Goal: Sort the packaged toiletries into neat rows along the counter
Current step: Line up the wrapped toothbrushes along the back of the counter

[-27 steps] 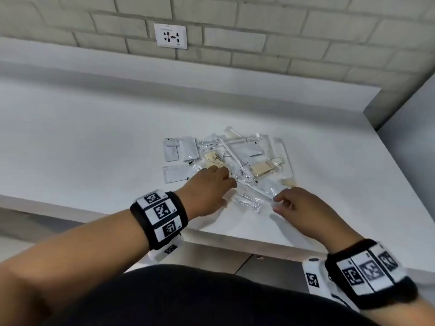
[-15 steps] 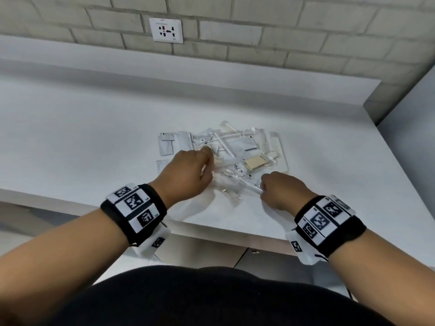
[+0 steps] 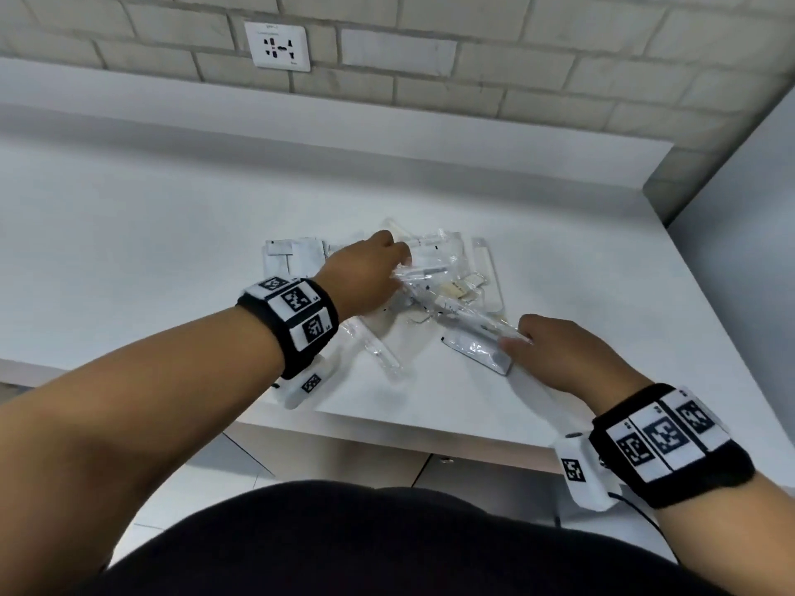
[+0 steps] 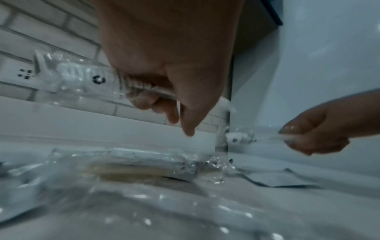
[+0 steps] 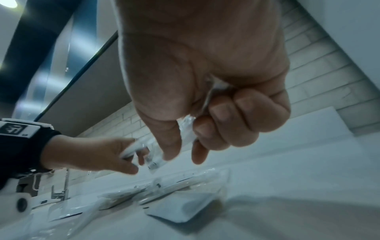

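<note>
White counter (image 3: 129, 260) runs left to right under a brick wall, with a wall socket (image 3: 277, 45) above its far edge. The packaged toiletries (image 3: 447, 286) lie in 1 loose heap near the front edge, roughly centre; no rows formed yet, so sorting looks barely begun. Flat white sachets (image 3: 292, 260) sit at the heap's left side, clear sleeves cross each other in the middle, and a silver-edged flat pouch (image 3: 477, 352) lies at the near right. Left hand (image 3: 365, 279) reaches into the far side of the heap, fingers curled round a wrapped toothbrush (image 4: 82, 79), lifted clear of the pile in the left wrist view. Right hand (image 3: 568, 354) is at the near right corner, thumb and fingers pinching the end of a clear sleeve (image 5: 189, 128); its contents are too blurred to name with certainty. Judgement: step in hand is pulling 2 items free of the tangle. Film sleeves overlap and will likely drag neighbours, so lifting each straight up before carrying it sideways should work better than sliding. Bare counter to the left offers room for row 1; suggest placing like with like, long axes parallel, ends level with the front edge. Risk: the heap sits close to the front edge, so a dragged sleeve could go over.
</note>
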Available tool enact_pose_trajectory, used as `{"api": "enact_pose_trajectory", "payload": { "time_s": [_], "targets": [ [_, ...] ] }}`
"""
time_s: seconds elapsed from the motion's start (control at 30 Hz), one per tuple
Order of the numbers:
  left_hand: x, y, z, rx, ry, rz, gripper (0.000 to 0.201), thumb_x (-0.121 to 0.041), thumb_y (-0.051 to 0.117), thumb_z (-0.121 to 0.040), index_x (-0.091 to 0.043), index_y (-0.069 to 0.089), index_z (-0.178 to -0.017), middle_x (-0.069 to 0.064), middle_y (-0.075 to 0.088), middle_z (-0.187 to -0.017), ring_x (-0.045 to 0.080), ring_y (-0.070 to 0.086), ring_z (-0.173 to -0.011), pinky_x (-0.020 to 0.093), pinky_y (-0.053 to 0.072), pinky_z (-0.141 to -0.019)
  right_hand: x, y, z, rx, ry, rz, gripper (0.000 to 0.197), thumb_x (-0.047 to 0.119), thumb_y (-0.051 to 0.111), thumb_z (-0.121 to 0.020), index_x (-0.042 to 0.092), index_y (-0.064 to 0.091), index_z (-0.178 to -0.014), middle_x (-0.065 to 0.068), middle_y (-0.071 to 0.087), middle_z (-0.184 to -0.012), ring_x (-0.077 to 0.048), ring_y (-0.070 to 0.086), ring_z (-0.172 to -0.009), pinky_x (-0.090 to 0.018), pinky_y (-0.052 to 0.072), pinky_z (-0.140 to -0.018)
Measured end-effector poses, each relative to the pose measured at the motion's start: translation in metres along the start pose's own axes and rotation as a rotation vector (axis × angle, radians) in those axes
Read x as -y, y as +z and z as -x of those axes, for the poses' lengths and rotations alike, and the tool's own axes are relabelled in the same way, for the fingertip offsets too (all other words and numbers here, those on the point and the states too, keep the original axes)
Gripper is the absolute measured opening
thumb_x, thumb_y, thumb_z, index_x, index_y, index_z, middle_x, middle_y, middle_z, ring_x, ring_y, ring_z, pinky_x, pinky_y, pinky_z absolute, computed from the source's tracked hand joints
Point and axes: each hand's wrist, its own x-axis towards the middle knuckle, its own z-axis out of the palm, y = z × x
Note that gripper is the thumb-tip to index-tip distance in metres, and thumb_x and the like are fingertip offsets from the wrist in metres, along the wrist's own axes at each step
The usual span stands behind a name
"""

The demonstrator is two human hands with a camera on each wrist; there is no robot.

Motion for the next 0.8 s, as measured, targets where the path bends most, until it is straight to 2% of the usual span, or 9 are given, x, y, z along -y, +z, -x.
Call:
{"api": "enact_pose_trajectory", "payload": {
  "time_s": [0.1, 0.17, 0.23, 0.33, 0.47, 0.53, 0.6, 0.7, 0.8],
  "targets": [
    [-0.008, 0.011, -0.026, 0.185, 0.128, -0.2, 0.04, -0.023, 0.058, -0.089, -0.021, 0.055, -0.129, 0.002, 0.046, -0.132, 0.027, 0.059, -0.104, 0.037, 0.052, -0.078, -0.012, -0.003, 0.003, -0.022, -0.013, -0.054, 0.046, 0.054, 0.041, -0.095, 0.016, 0.044, -0.07, -0.002, 0.053, -0.071, -0.019, 0.05, -0.065, -0.032, 0.031, -0.056],
    [-0.014, 0.014, -0.036, 0.259, 0.143, -0.292, 0.034, -0.033, 0.057, -0.089, -0.02, 0.059, -0.12, 0.003, 0.049, -0.125, 0.028, 0.059, -0.103, 0.042, 0.053, -0.08, -0.017, -0.002, 0.005, -0.035, -0.049, -0.047, 0.04, 0.045, 0.041, -0.098, 0.015, 0.045, -0.072, -0.003, 0.055, -0.072, -0.021, 0.052, -0.068, -0.033, 0.032, -0.057],
    [-0.017, 0.015, -0.043, 0.278, 0.134, -0.331, 0.029, -0.032, 0.053, -0.091, -0.018, 0.061, -0.114, 0.005, 0.052, -0.116, 0.028, 0.057, -0.104, 0.041, 0.052, -0.08, -0.02, -0.001, 0.005, -0.054, -0.065, -0.048, 0.026, 0.034, 0.041, -0.1, 0.018, 0.048, -0.08, -0.003, 0.059, -0.074, -0.023, 0.056, -0.072, -0.034, 0.039, -0.058],
    [-0.014, 0.011, -0.049, 0.12, 0.164, -0.286, 0.026, -0.022, 0.049, -0.09, -0.016, 0.06, -0.112, 0.005, 0.058, -0.111, 0.025, 0.053, -0.105, 0.036, 0.049, -0.078, -0.017, 0.001, 0.002, -0.054, -0.074, -0.135, 0.01, 0.017, 0.043, -0.095, 0.02, 0.05, -0.089, -0.001, 0.065, -0.083, -0.024, 0.059, -0.078, -0.037, 0.047, -0.067],
    [0.0, -0.018, -0.053, -0.185, 0.162, -0.118, 0.024, -0.02, 0.051, -0.083, -0.01, 0.059, -0.104, 0.007, 0.065, -0.096, 0.029, 0.052, -0.097, 0.033, 0.043, -0.069, 0.009, 0.002, 0.0, -0.045, -0.2, -0.18, 0.016, 0.004, 0.045, -0.084, 0.015, 0.046, -0.074, -0.002, 0.057, -0.086, -0.025, 0.055, -0.081, -0.035, 0.043, -0.067],
    [0.012, -0.035, -0.054, -0.271, 0.17, -0.109, 0.026, -0.019, 0.05, -0.08, -0.007, 0.06, -0.101, 0.01, 0.068, -0.09, 0.034, 0.053, -0.093, 0.037, 0.046, -0.073, 0.033, 0.006, -0.002, -0.024, -0.308, -0.128, 0.019, 0.015, 0.052, -0.088, 0.018, 0.044, -0.072, 0.0, 0.051, -0.082, -0.025, 0.053, -0.077, -0.034, 0.038, -0.062],
    [0.027, -0.047, -0.057, -0.307, 0.141, -0.159, 0.028, -0.022, 0.049, -0.08, -0.008, 0.06, -0.102, 0.011, 0.07, -0.089, 0.035, 0.055, -0.094, 0.039, 0.044, -0.078, 0.061, 0.011, -0.005, 0.011, -0.395, -0.07, 0.016, 0.033, 0.055, -0.09, 0.023, 0.048, -0.08, 0.003, 0.051, -0.087, -0.022, 0.054, -0.079, -0.033, 0.039, -0.064],
    [0.044, -0.055, -0.061, -0.242, 0.007, -0.238, 0.028, -0.03, 0.045, -0.091, -0.011, 0.058, -0.107, 0.008, 0.068, -0.093, 0.033, 0.055, -0.099, 0.038, 0.037, -0.082, 0.104, 0.024, -0.016, 0.065, -0.481, 0.061, 0.039, 0.056, 0.057, -0.084, 0.023, 0.054, -0.105, 0.002, 0.052, -0.104, -0.02, 0.055, -0.088, -0.034, 0.046, -0.073],
    [0.056, -0.052, -0.065, -0.06, -0.136, -0.154, 0.028, -0.032, 0.04, -0.096, -0.01, 0.054, -0.104, 0.012, 0.064, -0.098, 0.029, 0.052, -0.082, 0.034, 0.038, -0.076, 0.137, 0.035, -0.026, 0.141, -0.485, 0.171, 0.054, 0.058, 0.063, -0.08, 0.019, 0.05, -0.116, 0.0, 0.053, -0.109, -0.02, 0.051, -0.085, -0.033, 0.043, -0.07]
  ]
}}
